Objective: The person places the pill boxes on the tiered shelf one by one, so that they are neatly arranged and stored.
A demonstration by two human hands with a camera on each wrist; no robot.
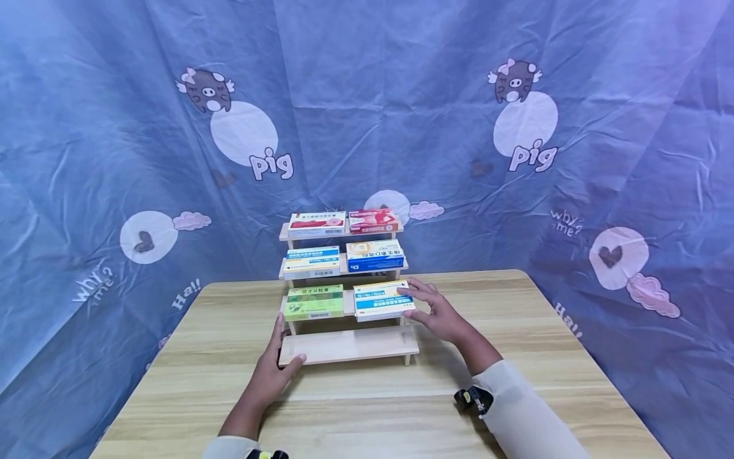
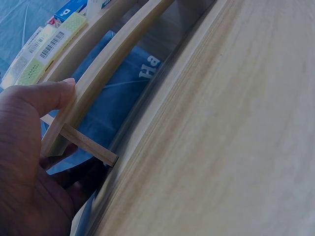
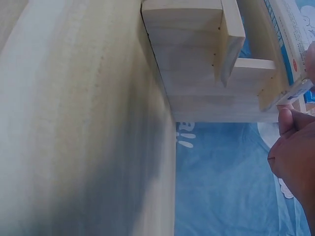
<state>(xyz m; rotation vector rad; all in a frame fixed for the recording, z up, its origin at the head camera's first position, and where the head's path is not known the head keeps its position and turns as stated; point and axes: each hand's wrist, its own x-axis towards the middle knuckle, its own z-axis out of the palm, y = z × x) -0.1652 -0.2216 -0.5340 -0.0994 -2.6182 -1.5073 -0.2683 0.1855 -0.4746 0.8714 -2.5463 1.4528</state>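
Note:
A stepped wooden display rack (image 1: 350, 346) stands on the table, with medicine boxes on its upper three tiers. My left hand (image 1: 274, 375) grips the left end of the bottom tier, the thumb on top and fingers curled beneath in the left wrist view. On the right of the tier above, a white-and-blue medicine box (image 1: 373, 305) is pinched by my right hand (image 1: 440, 317) at its right end. Left of it lies a green medicine box (image 1: 313, 302). In the right wrist view, the pinched box (image 3: 291, 37) and right hand (image 3: 298, 147) are partly cut off.
Higher up sit a white-and-blue box (image 1: 312, 260), a vitamin D box (image 1: 374, 256), a white-and-red box (image 1: 316, 224) and a red box (image 1: 373, 221). The wooden table (image 1: 493, 299) ends at a blue printed cloth (image 1: 378, 115) hanging behind and around it.

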